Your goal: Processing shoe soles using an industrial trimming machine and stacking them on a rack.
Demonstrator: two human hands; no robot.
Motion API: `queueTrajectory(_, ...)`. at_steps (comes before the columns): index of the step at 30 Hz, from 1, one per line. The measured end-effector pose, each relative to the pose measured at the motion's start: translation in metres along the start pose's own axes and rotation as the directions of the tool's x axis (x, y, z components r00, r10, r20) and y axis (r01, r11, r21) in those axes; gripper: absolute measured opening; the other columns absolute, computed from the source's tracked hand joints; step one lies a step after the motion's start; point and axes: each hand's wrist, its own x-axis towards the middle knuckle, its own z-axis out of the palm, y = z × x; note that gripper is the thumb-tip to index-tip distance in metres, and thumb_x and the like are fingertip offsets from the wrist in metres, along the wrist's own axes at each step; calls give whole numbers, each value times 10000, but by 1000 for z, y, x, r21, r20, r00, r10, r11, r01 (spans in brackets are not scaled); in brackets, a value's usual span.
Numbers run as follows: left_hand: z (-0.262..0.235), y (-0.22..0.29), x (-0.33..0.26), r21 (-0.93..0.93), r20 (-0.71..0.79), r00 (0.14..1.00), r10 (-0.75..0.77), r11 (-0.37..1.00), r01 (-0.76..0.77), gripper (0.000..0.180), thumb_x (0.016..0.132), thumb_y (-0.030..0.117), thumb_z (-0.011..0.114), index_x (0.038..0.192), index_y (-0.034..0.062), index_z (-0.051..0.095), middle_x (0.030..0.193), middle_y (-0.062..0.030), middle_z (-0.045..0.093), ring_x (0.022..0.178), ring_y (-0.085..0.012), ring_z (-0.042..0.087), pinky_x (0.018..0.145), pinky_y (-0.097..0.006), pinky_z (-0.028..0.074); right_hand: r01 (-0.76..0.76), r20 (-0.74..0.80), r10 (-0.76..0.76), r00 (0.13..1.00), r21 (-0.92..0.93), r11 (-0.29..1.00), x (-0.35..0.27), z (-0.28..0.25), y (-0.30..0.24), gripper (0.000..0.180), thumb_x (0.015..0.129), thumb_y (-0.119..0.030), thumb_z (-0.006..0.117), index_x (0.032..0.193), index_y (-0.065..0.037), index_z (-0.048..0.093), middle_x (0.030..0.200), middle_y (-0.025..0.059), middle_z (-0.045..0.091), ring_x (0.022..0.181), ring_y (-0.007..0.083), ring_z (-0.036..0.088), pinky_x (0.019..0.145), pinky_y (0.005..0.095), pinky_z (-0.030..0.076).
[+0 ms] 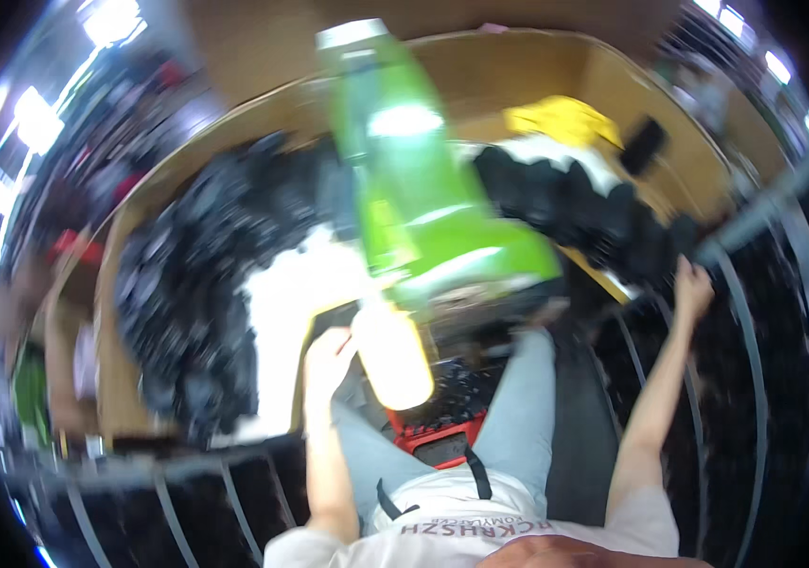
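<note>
A large green bottle [414, 180] with a white cap hangs tilted in the air close to the camera, blurred by motion. Its lower end runs into a pale yellow, overexposed rounded part [393, 358]. My left hand [327, 362] is curled against that part from the left and holds the bottle up. My right hand [693, 287] is stretched out to the right, its fingers closed round the near end of a grey bar [764, 213]. I sit in grey trousers [527, 407] and a white shirt.
A curved brown table [121, 379] lies ahead, bearing heaps of black items [187, 284], a white patch [286, 312] and a yellow thing [563, 121]. A red stool or crate [433, 437] stands between my legs. Dark striped flooring [764, 407] surrounds me.
</note>
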Motion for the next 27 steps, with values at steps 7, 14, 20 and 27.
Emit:
queueTrajectory(7,-53,4,105,72,-525,851,27,997,13,495,786,294,684,1163,3,554,1161,-242,553,1114,-364,510,913,-407,419,112,-44,-113,993,-21,994,-10,52,57,542,798,-556,617,935,-32,646,878,176,629,858,322,612,741,420,478)
queueTrajectory(14,-3,-34,217,102,-830,543,-128,922,374,506,779,395,673,1153,72,563,1238,-180,489,1199,-324,393,940,-464,313,249,17,-254,967,137,959,-57,41,60,356,815,-346,683,985,-40,619,903,167,583,859,313,579,764,400,458)
queueTrajectory(20,-13,-38,196,-203,-921,351,-171,977,-57,394,697,278,783,979,61,614,1045,-116,589,1035,-271,520,909,-396,364,368,34,-397,917,313,876,-126,33,47,298,825,-218,685,1052,-51,589,922,129,538,634,186,549,606,296,444)
queueTrajectory(27,-4,14,-22,-458,-654,741,-153,859,-227,710,683,115,771,1265,-19,387,1206,-144,450,1115,-244,469,988,-367,363,-472,800,-399,448,590,655,-265,-6,-27,264,865,-161,630,1101,-46,601,906,68,647,684,104,604,584,232,509)
